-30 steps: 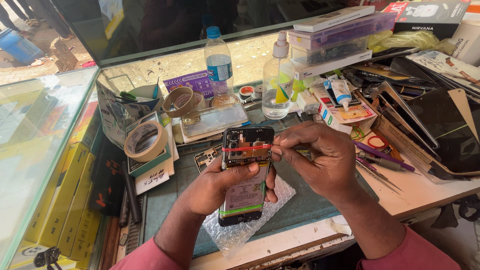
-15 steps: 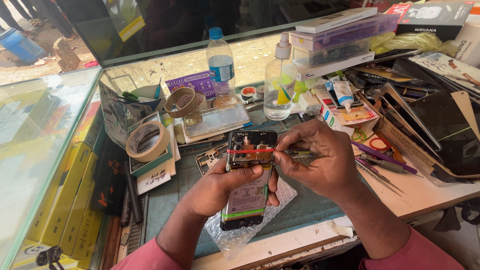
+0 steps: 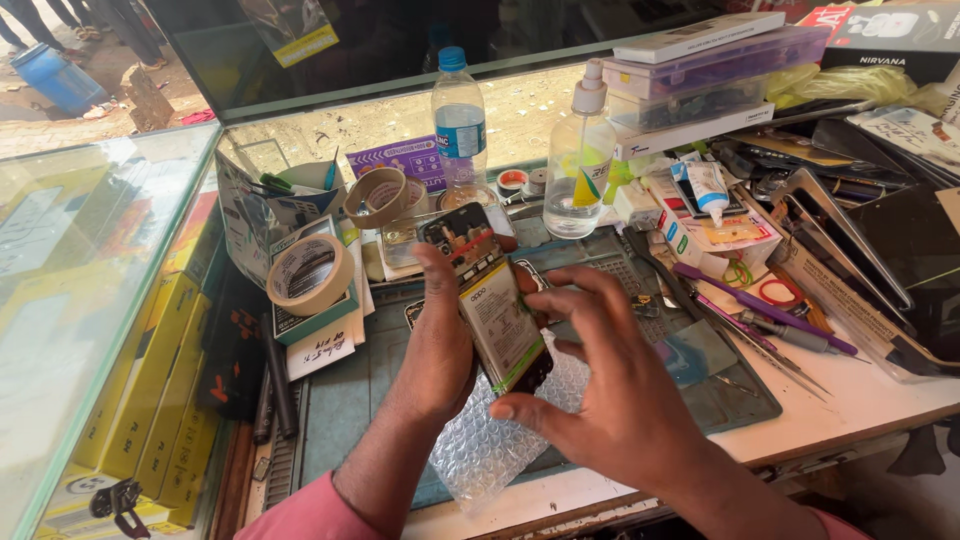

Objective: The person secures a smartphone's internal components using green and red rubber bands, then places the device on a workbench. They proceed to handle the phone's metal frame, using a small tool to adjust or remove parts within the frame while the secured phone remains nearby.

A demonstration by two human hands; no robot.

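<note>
**Opened phone held up over the mat**

Above the green mat (image 3: 360,390), the left hand (image 3: 440,340) grasps the opened phone (image 3: 492,300) by its edge, tilted up, insides showing. The right hand (image 3: 600,400) props the phone's lower corner with its thumb — fingers spread loose, not clenched. Bubble wrap (image 3: 490,450) lies on the mat right below. Risk here, I'd judge: a light two-hand hold, so the phone could slip and knock the clear bottle (image 3: 578,170) behind the mat. The small parts inside are hard to make out — the left fingers are hidden behind the phone.
</note>
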